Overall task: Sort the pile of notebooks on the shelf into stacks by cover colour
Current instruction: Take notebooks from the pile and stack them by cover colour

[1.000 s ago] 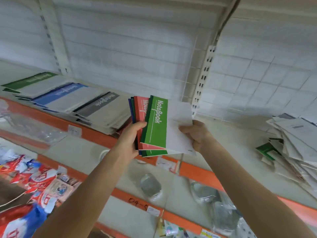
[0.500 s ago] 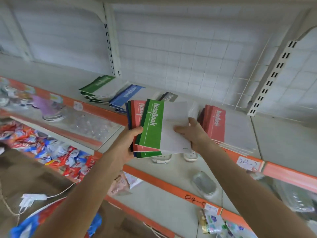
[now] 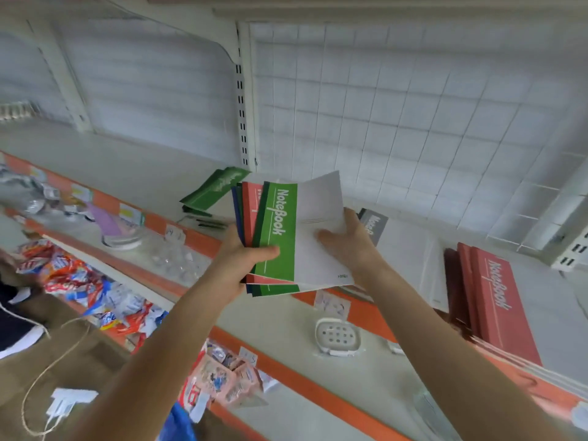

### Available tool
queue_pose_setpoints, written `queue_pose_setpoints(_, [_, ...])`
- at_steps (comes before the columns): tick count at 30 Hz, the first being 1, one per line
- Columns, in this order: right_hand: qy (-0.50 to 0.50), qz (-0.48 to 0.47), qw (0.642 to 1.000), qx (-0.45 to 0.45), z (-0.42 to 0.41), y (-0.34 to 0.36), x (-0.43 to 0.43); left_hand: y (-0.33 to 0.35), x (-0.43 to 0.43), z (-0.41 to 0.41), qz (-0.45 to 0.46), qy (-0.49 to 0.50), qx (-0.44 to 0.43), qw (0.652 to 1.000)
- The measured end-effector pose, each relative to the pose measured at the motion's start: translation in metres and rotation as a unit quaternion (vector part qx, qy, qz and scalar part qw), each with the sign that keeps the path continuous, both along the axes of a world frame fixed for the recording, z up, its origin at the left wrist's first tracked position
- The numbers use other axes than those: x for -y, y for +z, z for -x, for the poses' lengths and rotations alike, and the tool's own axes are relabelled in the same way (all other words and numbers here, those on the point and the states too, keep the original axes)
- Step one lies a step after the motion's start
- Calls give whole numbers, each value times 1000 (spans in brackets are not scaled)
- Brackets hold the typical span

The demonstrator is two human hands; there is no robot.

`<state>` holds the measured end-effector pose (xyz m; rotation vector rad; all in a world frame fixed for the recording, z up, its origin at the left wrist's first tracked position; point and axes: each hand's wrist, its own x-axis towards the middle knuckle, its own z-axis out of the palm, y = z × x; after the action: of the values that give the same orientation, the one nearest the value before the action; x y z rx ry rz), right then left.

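I hold a fanned bundle of notebooks in front of the shelf. The top one is a green notebook [image 3: 280, 233] with a white right half; red and dark blue covers show behind it. My left hand [image 3: 245, 259] grips the bundle's left edge, thumb across the green cover. My right hand [image 3: 346, 246] grips the right side, thumb on the white part. On the shelf [image 3: 133, 173] lie a green stack [image 3: 213, 190] behind the bundle, a grey stack [image 3: 375, 224] to its right, and a red stack [image 3: 496, 300] at far right.
An upright slotted post [image 3: 241, 100] and a wire grid back panel [image 3: 413, 106] stand behind the shelf. Orange-edged lower shelves hold a white soap dish [image 3: 339, 337], clear plastic items [image 3: 175, 259] and colourful snack packets [image 3: 82, 284]. A cord [image 3: 41, 377] hangs at lower left.
My view has swung left along the shelf, bringing the green stack behind the bundle and the red stack to the far right. Both hands keep the same hold on the bundle.
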<state>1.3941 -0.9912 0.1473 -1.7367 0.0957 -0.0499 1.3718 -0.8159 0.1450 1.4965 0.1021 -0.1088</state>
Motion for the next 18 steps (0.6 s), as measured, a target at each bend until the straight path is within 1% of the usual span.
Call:
queue_pose_setpoints(1, [9, -16, 1000, -5, -11, 5, -2, 6, -4, -13, -16, -12, 3, 1000])
queue_pose_setpoints(3, [20, -100, 994, -36, -34, 15, -4, 16, -12, -40, -22, -31, -3, 999])
queue_pose_setpoints(5, [14, -208, 975, -79, -54, 23, -5, 23, -18, -65, -7, -40, -6, 999])
queue_pose_setpoints(7, [-4, -278, 953, -118, -68, 27, -3, 26, -21, -85, 0, -51, -11, 999])
queue_pose_setpoints(9, [-5, -290, 946, -145, -76, 24, -2, 25, -22, -99, 7, -73, -16, 997])
queue_pose_setpoints(12, [9, -272, 946, -175, -87, 18, -4, 23, -26, -121, -12, -124, -23, 992])
queue_pose_setpoints(16, [0, -289, 944, -160, -102, 14, -13, 19, -35, -150, -111, -158, 0, 981])
queue_pose_setpoints(18, [-16, -307, 940, -146, -104, 13, -22, 20, -43, -162, -126, -154, 9, 980])
